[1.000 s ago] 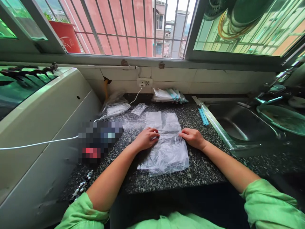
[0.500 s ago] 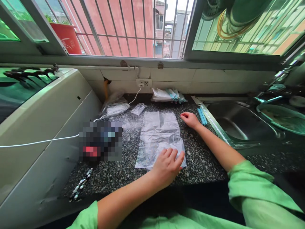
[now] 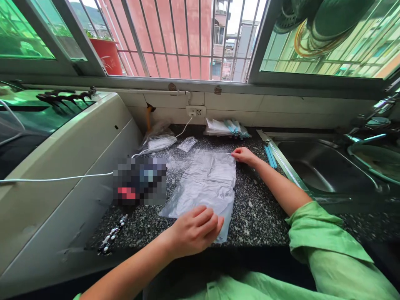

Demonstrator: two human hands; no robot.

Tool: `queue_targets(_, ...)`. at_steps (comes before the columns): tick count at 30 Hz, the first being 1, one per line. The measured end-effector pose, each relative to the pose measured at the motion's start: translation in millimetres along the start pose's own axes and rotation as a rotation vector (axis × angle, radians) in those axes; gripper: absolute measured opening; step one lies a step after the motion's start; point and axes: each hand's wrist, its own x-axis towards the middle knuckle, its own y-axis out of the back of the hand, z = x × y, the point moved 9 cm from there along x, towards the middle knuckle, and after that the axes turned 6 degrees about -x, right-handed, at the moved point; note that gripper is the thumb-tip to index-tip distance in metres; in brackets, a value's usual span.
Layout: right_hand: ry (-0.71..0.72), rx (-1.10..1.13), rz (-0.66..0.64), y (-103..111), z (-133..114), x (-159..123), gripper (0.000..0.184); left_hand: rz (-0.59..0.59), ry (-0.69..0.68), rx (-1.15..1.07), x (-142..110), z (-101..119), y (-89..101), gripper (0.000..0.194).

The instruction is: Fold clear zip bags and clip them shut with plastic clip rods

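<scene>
A clear, crinkled plastic bag (image 3: 208, 179) lies flat on the speckled dark counter in front of me, slightly askew. At its far right corner my right hand (image 3: 245, 155) is closed in a pinch on the film. My left hand (image 3: 196, 229) is at the near edge with its fingers curled over the film; it appears to grip there, though the fingertips are partly hidden. Thin blue strips (image 3: 270, 156) lie to the right of my right hand. Behind the bag rests a stack of plastic bags with blue strips (image 3: 226, 127).
To the left are a blurred-out dark object (image 3: 140, 181) with a white cable, and a beaded strap (image 3: 112, 235). A small clear packet (image 3: 187, 144) and a bundled plastic bag (image 3: 158, 141) lie behind. A metal sink (image 3: 325, 164) is on the right, a white appliance (image 3: 103, 146) on the left.
My right hand has moved onto the bag's far right corner and pinches it. My left hand has shifted left and nearer, and the bag has turned and smoothed somewhat. The view has shifted slightly.
</scene>
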Motion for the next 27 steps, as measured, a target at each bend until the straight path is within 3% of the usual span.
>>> queue_targets(3,0.038,0.095,0.021,1,7,-17,0.033,-0.007,0.017,-0.092,-8,13,11.8,0.018)
queue_targets(5,0.055,0.133,0.028,5,12,-27,0.037,-0.047,-0.046,-0.142,-7,33,8.1,0.018)
queue_targets(9,0.096,0.146,0.039,16,18,-38,0.04,-0.001,-0.087,-0.189,4,62,-2.1,0.017)
queue_targets(20,0.187,-0.194,0.074,35,33,-57,0.012,0.017,0.09,-0.306,10,76,-40.8,0.019)
queue_targets(24,0.265,-0.311,0.146,31,30,-64,0.005,-0.108,0.057,-0.358,13,90,-64.5,0.015)
queue_targets(27,0.332,-0.361,0.229,28,25,-65,0.004,-0.167,0.028,-0.386,10,94,-70.9,0.021)
